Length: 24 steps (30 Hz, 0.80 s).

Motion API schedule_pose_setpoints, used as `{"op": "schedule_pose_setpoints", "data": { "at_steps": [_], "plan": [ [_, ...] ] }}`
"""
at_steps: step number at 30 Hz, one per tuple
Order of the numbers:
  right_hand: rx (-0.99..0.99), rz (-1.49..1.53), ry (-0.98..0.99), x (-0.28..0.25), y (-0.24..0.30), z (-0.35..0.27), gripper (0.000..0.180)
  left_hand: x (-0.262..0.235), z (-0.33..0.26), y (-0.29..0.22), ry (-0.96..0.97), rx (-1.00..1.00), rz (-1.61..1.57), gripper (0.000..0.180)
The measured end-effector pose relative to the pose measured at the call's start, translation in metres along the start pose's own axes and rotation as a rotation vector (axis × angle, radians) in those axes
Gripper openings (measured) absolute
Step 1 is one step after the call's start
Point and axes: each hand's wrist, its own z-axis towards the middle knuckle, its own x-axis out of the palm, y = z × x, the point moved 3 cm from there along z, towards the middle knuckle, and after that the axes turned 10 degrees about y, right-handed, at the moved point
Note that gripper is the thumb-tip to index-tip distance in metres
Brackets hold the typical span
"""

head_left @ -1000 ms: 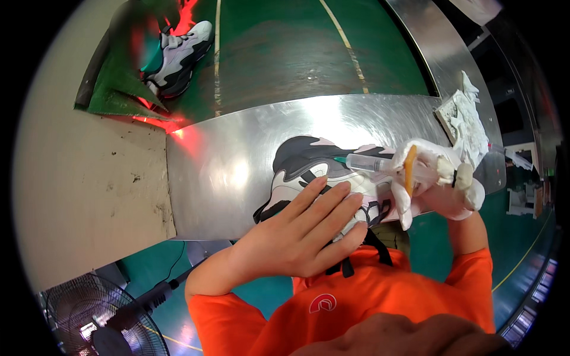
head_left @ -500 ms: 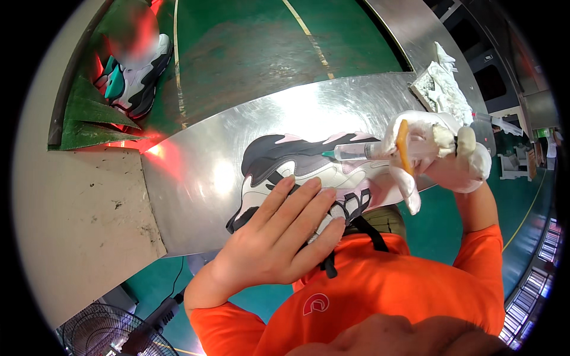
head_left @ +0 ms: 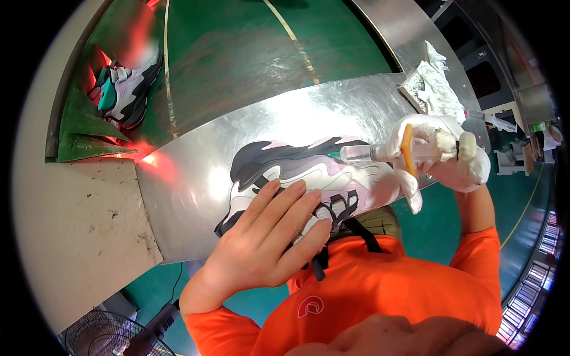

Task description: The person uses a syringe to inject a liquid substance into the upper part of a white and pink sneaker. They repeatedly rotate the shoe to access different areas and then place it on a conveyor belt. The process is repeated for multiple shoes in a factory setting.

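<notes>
A sneaker [head_left: 297,163] in white, black, grey and pale pink lies on its side on the metal bench, its sole facing away from me. My bare left hand [head_left: 261,228] rests over its upper near the laces, fingers stretched out and slightly apart. In my right hand [head_left: 442,151], gloved in white, is a clear syringe [head_left: 359,153] with a green tip. That tip points left, at the seam between sole and upper. A yellow-orange band [head_left: 407,149] crosses the syringe by the glove. The glove hides most of the barrel's rear part.
Past the metal bench [head_left: 196,142] runs a green conveyor belt [head_left: 231,53]. Another sneaker [head_left: 127,89] sits on it at far left under red light. White crumpled cloth [head_left: 439,89] lies at the right, beside another syringe [head_left: 499,123]. A fan [head_left: 113,338] stands at lower left.
The sneaker and my left hand have shifted slightly left in the picture. The syringe tip now sits farther along the seam, to the right relative to the sneaker. The belt's sneaker appears slightly lower.
</notes>
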Motion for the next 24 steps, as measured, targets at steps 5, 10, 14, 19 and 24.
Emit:
{"op": "schedule_pose_setpoints", "data": {
  "at_steps": [5,10,14,19,24],
  "plan": [
    [-0.020,0.040,0.008,-0.003,-0.001,-0.006,0.064,-0.002,0.004,0.000,-0.017,-0.027,-0.048,0.020],
    [-0.033,0.089,0.036,-0.008,-0.004,-0.006,0.070,-0.004,0.006,-0.002,-0.016,-0.047,-0.043,0.022],
    [-0.047,0.125,0.051,-0.011,-0.005,-0.010,0.075,-0.005,0.007,-0.002,-0.011,-0.045,-0.049,0.022],
    [-0.073,0.136,0.029,-0.016,-0.008,-0.014,0.081,-0.003,0.004,-0.001,0.016,-0.041,-0.030,0.020],
    [-0.111,0.075,-0.079,-0.017,-0.008,-0.024,0.087,-0.005,0.005,-0.001,0.032,-0.063,-0.032,0.020]
  ]
}}
